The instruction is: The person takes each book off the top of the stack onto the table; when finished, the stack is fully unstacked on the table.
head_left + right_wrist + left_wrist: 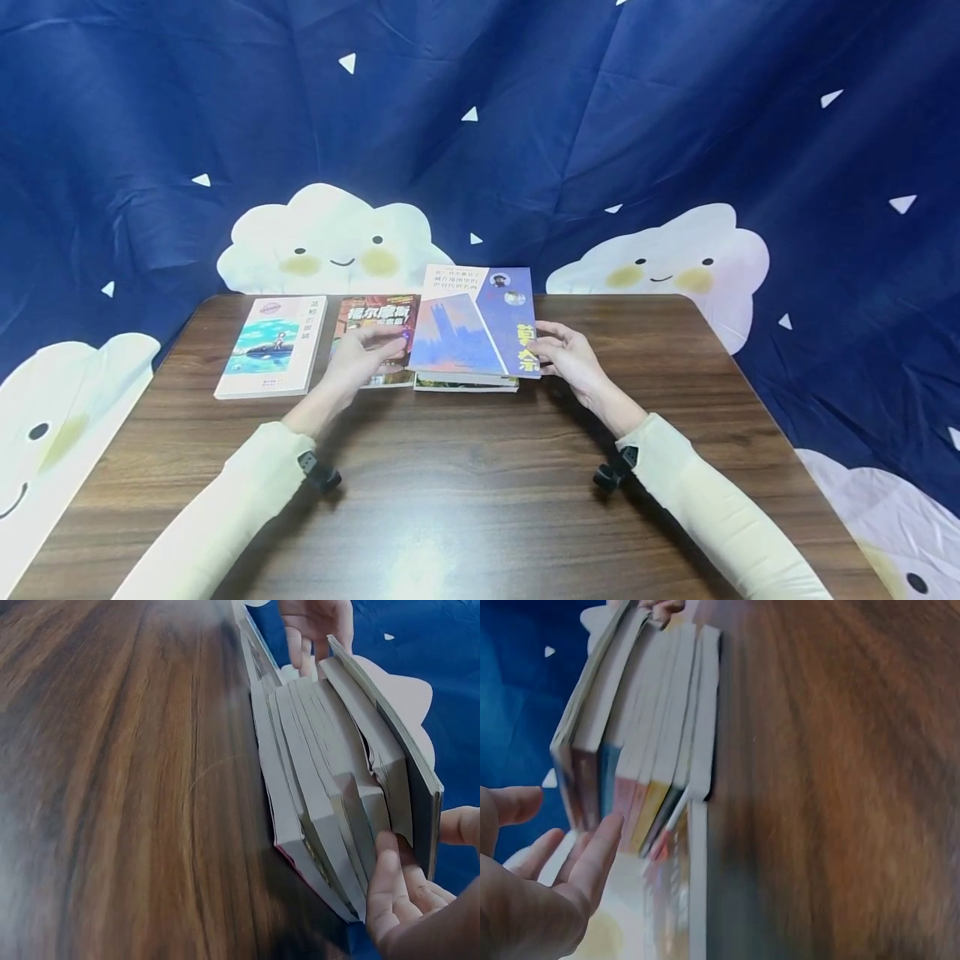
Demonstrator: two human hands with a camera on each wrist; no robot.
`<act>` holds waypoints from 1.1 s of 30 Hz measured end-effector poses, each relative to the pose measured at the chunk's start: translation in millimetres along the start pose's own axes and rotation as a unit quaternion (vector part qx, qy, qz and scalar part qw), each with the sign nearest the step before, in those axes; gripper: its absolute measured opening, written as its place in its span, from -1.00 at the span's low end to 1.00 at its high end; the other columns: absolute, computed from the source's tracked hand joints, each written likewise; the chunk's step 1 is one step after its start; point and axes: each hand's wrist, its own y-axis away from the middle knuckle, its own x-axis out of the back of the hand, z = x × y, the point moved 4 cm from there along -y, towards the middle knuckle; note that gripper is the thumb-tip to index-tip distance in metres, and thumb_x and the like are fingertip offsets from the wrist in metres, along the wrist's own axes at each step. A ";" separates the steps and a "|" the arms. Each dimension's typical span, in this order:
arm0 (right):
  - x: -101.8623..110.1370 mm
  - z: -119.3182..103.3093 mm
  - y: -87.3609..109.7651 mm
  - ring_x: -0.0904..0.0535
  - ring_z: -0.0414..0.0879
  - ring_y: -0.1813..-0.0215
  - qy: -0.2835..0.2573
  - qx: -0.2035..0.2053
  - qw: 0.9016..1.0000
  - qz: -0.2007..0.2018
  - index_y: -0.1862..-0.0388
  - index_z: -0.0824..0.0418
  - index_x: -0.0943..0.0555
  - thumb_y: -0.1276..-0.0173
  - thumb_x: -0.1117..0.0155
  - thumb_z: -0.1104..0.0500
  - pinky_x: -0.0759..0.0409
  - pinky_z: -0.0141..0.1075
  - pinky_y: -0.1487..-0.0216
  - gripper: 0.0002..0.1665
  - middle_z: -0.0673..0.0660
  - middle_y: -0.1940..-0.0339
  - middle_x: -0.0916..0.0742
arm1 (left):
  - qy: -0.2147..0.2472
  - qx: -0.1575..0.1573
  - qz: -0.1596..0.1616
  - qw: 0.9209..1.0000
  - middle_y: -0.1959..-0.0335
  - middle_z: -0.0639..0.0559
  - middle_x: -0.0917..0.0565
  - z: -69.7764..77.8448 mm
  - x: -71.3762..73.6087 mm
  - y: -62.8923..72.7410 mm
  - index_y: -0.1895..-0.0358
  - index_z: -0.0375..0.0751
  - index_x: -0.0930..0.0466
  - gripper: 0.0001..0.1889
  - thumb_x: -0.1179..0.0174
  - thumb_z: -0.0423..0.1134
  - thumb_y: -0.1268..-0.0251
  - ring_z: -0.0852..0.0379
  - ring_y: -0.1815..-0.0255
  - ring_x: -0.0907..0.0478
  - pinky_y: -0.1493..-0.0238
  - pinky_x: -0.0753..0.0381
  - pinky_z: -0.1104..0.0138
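A stack of books [656,712] stands mid-table, topped by a purple-blue book [453,333] with yellow characters. My right hand [576,365] grips that top book at its right edge. In the right wrist view, its thumb is on the cover side and its fingers [386,881] touch the edges below. How many books it holds is unclear. At the stack's left side, my left hand [356,360] has its fingers extended, gripping nothing. It hovers over a book with a red-brown cover [382,308]; whether a fingertip touches the stack is hard to tell.
A white book with a sea picture [266,350] lies flat at the left. The wooden table [480,467] extends towards me and ends at a dark blue cloth [525,150] printed with clouds. Each wrist carries a small black camera [322,473].
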 end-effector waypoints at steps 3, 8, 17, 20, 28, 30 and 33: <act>-4.3 -0.7 -2.8 -0.70 -0.33 0.35 -0.010 -0.005 1.000 0.005 -0.57 0.40 -0.29 -0.53 -0.26 0.29 -0.74 -0.49 0.35 -0.29 -0.17 0.30 -0.77 | 0.009 0.006 -0.009 1.000 -0.29 -0.34 -0.63 -2.5 -9.5 -2.1 -0.43 -0.40 -0.47 -0.50 -0.26 -0.31 -0.53 0.20 0.05 -0.72 -0.12 -0.87 0.19; -10.2 -3.7 -6.6 -0.72 -0.32 0.35 -0.029 -0.003 1.000 0.006 -0.54 0.46 -0.31 -0.53 -0.30 0.30 -0.77 -0.49 0.34 -0.31 -0.15 0.30 -0.77 | 0.020 0.007 -0.006 1.000 -0.25 -0.24 -0.63 -4.3 -16.1 -1.5 -0.41 -0.39 -0.49 -0.54 -0.23 -0.32 -0.54 0.18 0.03 -0.68 -0.16 -0.86 0.14; 11.4 -28.0 2.0 -0.75 -0.30 0.29 -0.089 0.024 0.996 -0.004 -0.58 0.51 -0.22 -0.54 -0.16 0.44 -0.82 -0.47 0.26 -0.31 -0.13 0.28 -0.82 | 0.036 -0.004 -0.018 0.999 -0.25 -0.25 -0.64 -8.9 -23.9 -2.7 -0.38 -0.39 -0.52 -0.55 -0.27 -0.33 -0.52 0.25 0.04 -0.74 -0.20 -0.84 0.07; 27.7 -37.5 8.2 -0.76 -0.29 0.27 -0.117 0.040 0.992 -0.011 -0.57 0.50 -0.22 -0.55 -0.14 0.45 -0.83 -0.47 0.24 -0.33 -0.11 0.27 -0.84 | 0.037 -0.001 -0.017 0.999 -0.25 -0.23 -0.64 -9.4 -24.0 -2.7 -0.37 -0.38 -0.53 -0.55 -0.29 -0.35 -0.50 0.29 0.07 -0.74 -0.21 -0.84 0.08; 85.9 -50.0 32.5 -0.79 -0.24 0.32 -0.151 0.044 0.988 -0.003 -0.27 0.15 -0.45 -0.55 -0.21 0.41 -0.85 -0.41 0.34 -0.60 -0.04 0.23 -0.86 | 0.028 -0.004 -0.010 1.000 -0.31 -0.30 -0.61 -7.9 -24.2 -2.6 -0.37 -0.35 -0.56 -0.55 -0.31 -0.35 -0.47 0.22 0.02 -0.74 -0.21 -0.84 0.08; 101.5 -49.1 39.1 -0.80 -0.22 0.32 -0.156 0.042 0.987 -0.004 -0.27 0.13 -0.46 -0.56 -0.21 0.40 -0.86 -0.39 0.35 -0.60 -0.02 0.22 -0.87 | 0.029 -0.005 -0.011 1.000 -0.35 -0.30 -0.58 -7.3 -24.7 -2.2 -0.36 -0.35 -0.56 -0.55 -0.31 -0.36 -0.47 0.20 0.01 -0.74 -0.21 -0.84 0.06; 123.1 -43.7 47.1 -0.82 -0.20 0.31 -0.159 0.044 0.986 -0.009 -0.29 0.13 -0.45 -0.57 -0.19 0.39 -0.86 -0.37 0.36 -0.60 0.00 0.19 -0.87 | 0.027 -0.007 -0.013 1.000 -0.39 -0.29 -0.53 -6.8 -25.5 -1.9 -0.36 -0.34 -0.57 -0.56 -0.30 -0.37 -0.47 0.18 0.00 -0.74 -0.21 -0.84 0.05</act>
